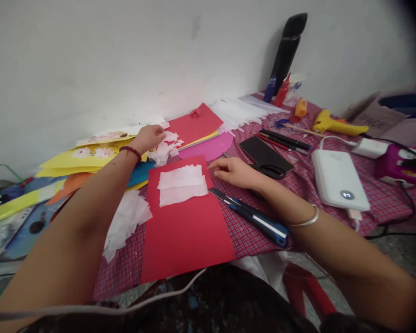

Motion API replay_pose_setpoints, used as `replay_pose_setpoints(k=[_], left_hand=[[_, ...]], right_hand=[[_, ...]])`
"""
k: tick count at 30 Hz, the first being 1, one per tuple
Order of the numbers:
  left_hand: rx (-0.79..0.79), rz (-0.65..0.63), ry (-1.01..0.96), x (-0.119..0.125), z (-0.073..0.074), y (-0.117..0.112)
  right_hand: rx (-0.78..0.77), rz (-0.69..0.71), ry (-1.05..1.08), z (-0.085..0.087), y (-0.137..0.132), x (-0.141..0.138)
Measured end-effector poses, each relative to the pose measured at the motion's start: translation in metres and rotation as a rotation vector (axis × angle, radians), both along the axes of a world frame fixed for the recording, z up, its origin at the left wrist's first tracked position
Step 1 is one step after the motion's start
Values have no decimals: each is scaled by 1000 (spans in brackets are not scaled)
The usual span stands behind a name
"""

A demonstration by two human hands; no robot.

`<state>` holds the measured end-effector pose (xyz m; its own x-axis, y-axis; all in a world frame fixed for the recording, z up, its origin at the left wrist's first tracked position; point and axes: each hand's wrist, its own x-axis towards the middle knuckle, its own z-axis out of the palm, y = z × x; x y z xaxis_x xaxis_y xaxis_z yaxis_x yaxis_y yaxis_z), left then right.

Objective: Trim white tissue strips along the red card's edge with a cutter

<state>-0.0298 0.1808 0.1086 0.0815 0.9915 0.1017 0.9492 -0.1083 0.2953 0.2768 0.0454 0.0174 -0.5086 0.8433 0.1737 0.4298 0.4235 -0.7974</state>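
Observation:
My left hand [151,137] reaches far forward and is closed on a crumpled scrap of white tissue [164,150] beside a pile of yellow paper [90,159]. A red sheet [183,222] lies in front of me with a folded white tissue [182,184] on its upper part. My right hand [234,172] rests flat on the checked cloth [253,233] at the sheet's right edge, fingers stretched out, holding nothing. Just below my right wrist lies a blue utility knife [253,217].
More white tissue [125,222] lies left of the red sheet. A black phone [265,156], pens [284,140], a white power bank [338,178], a yellow glue gun [333,124], glue bottles [280,91] and a black flask [287,51] stand at the right and back. A white wall rises close behind.

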Motion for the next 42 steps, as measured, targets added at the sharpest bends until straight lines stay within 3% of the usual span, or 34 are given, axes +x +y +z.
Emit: replay_pose_setpoints(k=[3,7,9,12,17,20,26,31,34,38,40,42], left_hand=[[45,55,-38,-1,-9,8],[287,152,-103,-6,-19,-7],[411,93,-151,-7,-25,-26],[468,-90,-219,-7,-36,-65],[206,-220,-249,-3,-55,-131],[99,-285,-262,3,-66,-155],[11,-358,-298,5,-88,-160],[-11,-293,-463,5,-101,-150],[37,-187,-637,9,-102,-150],[145,-24,-941,7,-87,-161],[100,15,-1095,6,-76,-170],[-61,2,-1208,7,-67,-180]], right_hand=[[42,-12,-28,1,-1,-4],[108,-16,-85,1,-2,-7],[116,-27,-104,2,-3,-7],[112,-33,-123,2,-3,-6],[124,-43,-130,-1,-2,-5],[132,-39,-129,-2,-1,-5],[126,-42,-140,-1,-2,-3],[90,-29,-135,-4,-5,-2],[65,-21,-120,-7,-7,-2],[39,6,-58,-9,-10,-1],[19,19,0,-10,-10,1],[-24,24,76,-12,-9,3]])
